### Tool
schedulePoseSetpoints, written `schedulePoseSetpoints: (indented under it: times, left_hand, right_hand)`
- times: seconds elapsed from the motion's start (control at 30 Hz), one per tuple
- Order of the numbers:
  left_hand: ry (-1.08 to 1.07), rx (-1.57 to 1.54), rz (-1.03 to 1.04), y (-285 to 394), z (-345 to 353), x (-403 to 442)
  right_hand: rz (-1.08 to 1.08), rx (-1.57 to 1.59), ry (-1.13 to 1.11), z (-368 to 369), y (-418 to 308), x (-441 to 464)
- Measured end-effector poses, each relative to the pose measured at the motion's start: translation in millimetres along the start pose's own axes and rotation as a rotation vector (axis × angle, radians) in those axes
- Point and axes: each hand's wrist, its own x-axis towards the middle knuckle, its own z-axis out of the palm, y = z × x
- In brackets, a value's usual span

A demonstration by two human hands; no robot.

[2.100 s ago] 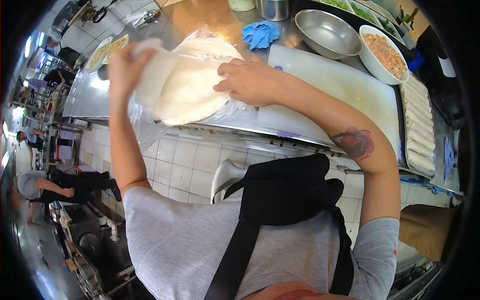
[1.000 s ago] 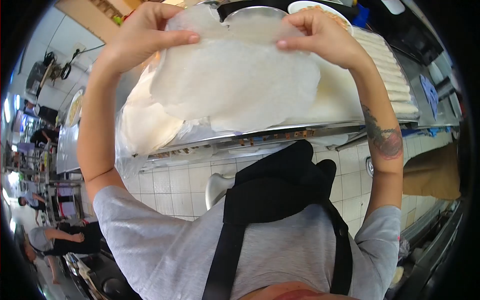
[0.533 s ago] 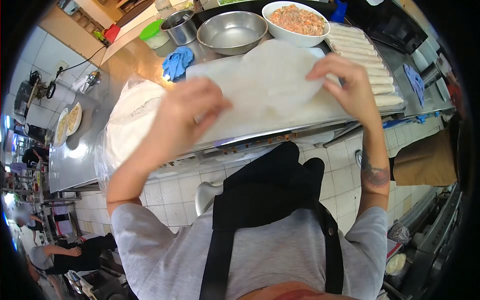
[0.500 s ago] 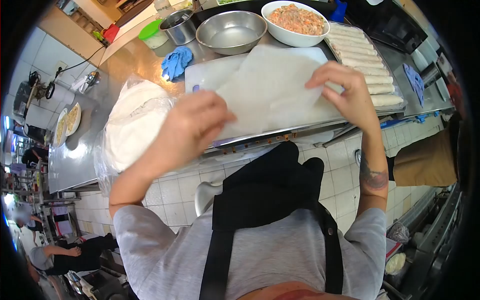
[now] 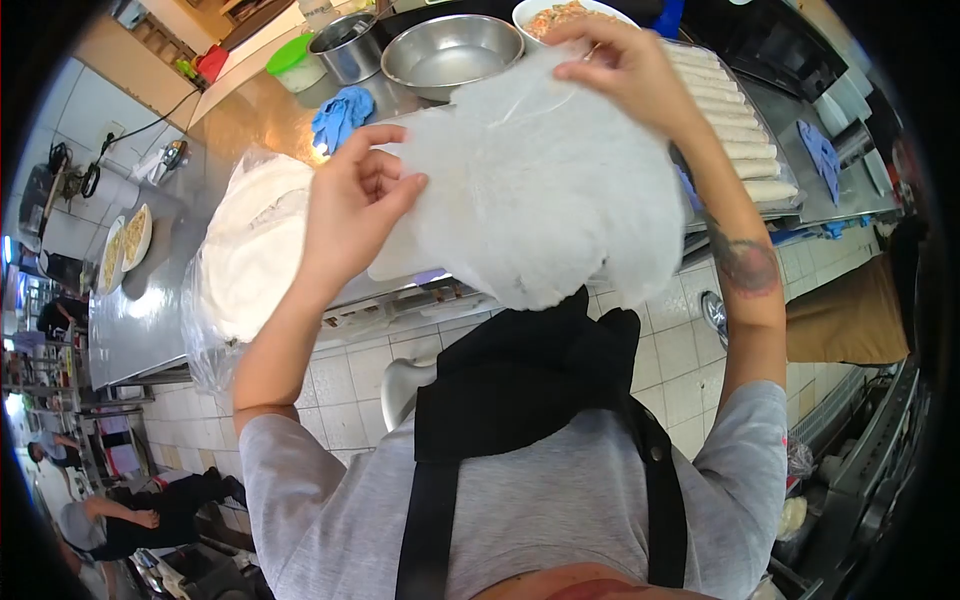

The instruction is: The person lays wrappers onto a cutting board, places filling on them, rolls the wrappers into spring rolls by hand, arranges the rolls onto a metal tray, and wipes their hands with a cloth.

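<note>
Pinched thin white sheet (image 5: 550, 180) above cutting board (image 5: 398, 258) by far edge with right hand (image 5: 630, 75), curled left hand (image 5: 352, 205) at its left edge, could not tell whether gripping there.

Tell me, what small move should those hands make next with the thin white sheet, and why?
Probably lower the thin white sheet flat onto the white board: the right hand holds it up near its far edge, the left hand is at its left edge, and its near edge hangs past the front of the steel counter.
</note>
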Motion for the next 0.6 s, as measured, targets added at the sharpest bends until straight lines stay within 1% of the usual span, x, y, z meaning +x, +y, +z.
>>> schedulePoseSetpoints:
  times: [0.03,0.07,0.13,0.17,0.27,0.37,0.47,0.57,0.6]
  left_hand:
    - [0.028,0.178,0.013,-12,6,1]
    - [0.032,0.228,0.005,-22,13,1]
    - [0.039,0.325,-0.009,-37,26,1]
    - [0.058,0.356,0.04,-42,28,2]
    - [0.004,0.382,0.043,-46,22,6]
    - [-0.002,0.375,-0.008,-44,22,8]
    - [0.107,0.502,0.187,-50,25,3]
    - [0.344,0.632,0.342,-38,28,-7]
    - [0.28,0.596,0.341,-41,26,-10]
  right_hand:
    - [0.061,0.013,-0.093,12,17,2]
    - [0.122,0.026,-0.187,23,32,2]
    - [0.131,0.059,-0.242,43,59,-7]
    - [0.137,0.073,-0.266,47,70,-11]
    - [0.154,0.116,-0.278,46,78,-13]
    - [0.143,0.008,-0.258,44,69,-13]
    - [-0.03,-0.374,-0.216,48,56,-17]
    - [-0.054,-0.6,-0.135,50,22,-3]
    - [-0.114,-0.543,-0.097,53,14,7]
